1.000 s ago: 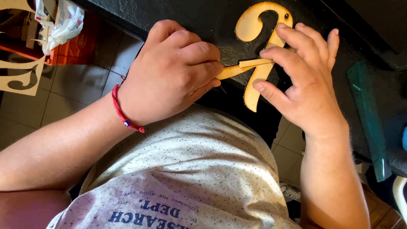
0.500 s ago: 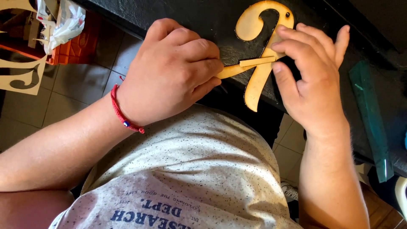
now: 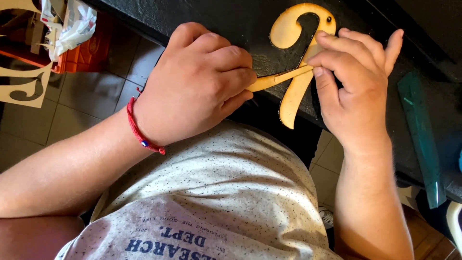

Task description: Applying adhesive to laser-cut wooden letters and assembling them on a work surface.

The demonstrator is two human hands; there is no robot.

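Note:
A curly wooden cut-out [image 3: 294, 58], pale with dark burnt edges, lies on a black worktop [image 3: 231, 21], its lower tail reaching past the edge. My left hand [image 3: 197, 82], with a red string bracelet at the wrist, is closed around a thin wooden stick [image 3: 279, 78] whose tip rests across the cut-out. My right hand [image 3: 353, 82] pinches the cut-out and the stick's far end with thumb and fingertips, pressing them onto the worktop.
A green flat ruler-like strip [image 3: 421, 139] lies on the worktop at the right. Below at the left are a tiled floor [image 3: 72, 106], an orange crate [image 3: 77, 53] with crumpled plastic, and a pale wooden cut-out sheet [image 3: 24, 86].
My right hand's fingers have curled in from a spread pose and now pinch the cut-out and stick. The left hand has barely moved.

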